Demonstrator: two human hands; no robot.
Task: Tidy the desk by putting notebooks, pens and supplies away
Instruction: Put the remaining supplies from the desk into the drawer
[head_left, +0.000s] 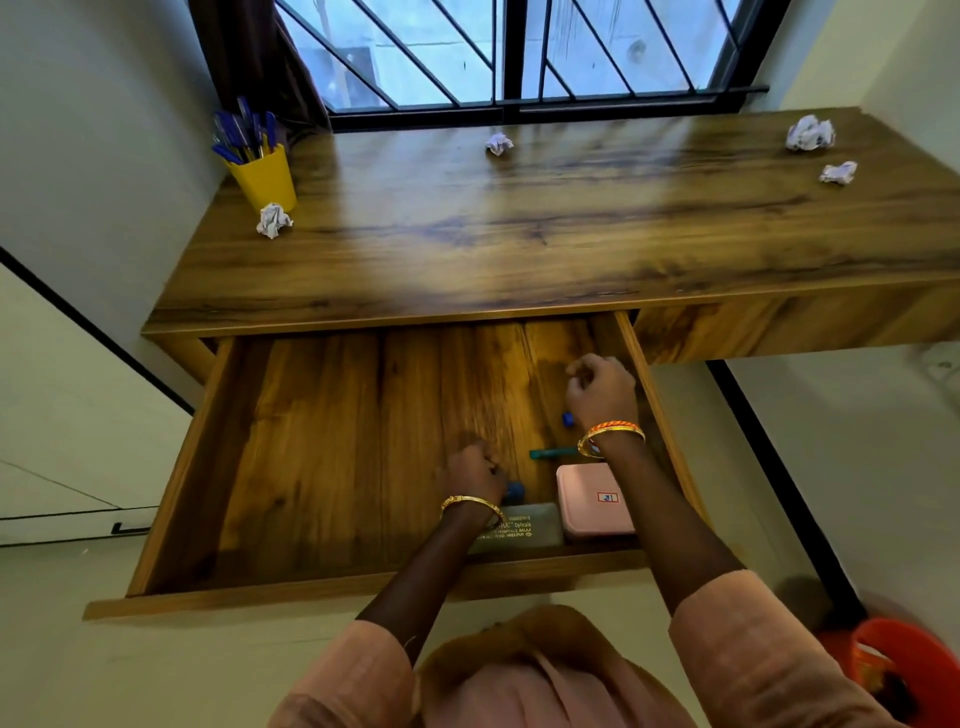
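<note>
Our left hand (475, 470) sits low in the open drawer (332, 457), fingers curled under; a small blue thing (514, 490) lies just beside its knuckles, but we cannot tell whether the fingers hold anything. Our right hand (600, 389) hangs further back near the drawer's right wall, fingers curled in with the thumb meeting them — whether it pinches something is too small to make out. Both wrists carry gold bangles.

Between the two hands lie a blue cap (567, 419) and a teal pen (550, 453), both on the drawer floor. Nearer us, against the drawer's front, a pink case (592, 501) lies flat with a small label on its lid, and a grey pouch (524, 527) with printed lettering lies touching its left side, partly under our left wrist.

Above the drawer the worktop (545, 223) runs under a barred window. At its left back corner a yellow cup (266, 176) stands upright, full of blue pens (241, 132). Four paper balls lie scattered — one (274, 220) just in front of the cup, one (498, 143) near the window at the middle, two (810, 133) (838, 172) close together at the right end.

An orange bin (898, 670) shows on the floor at lower right.
</note>
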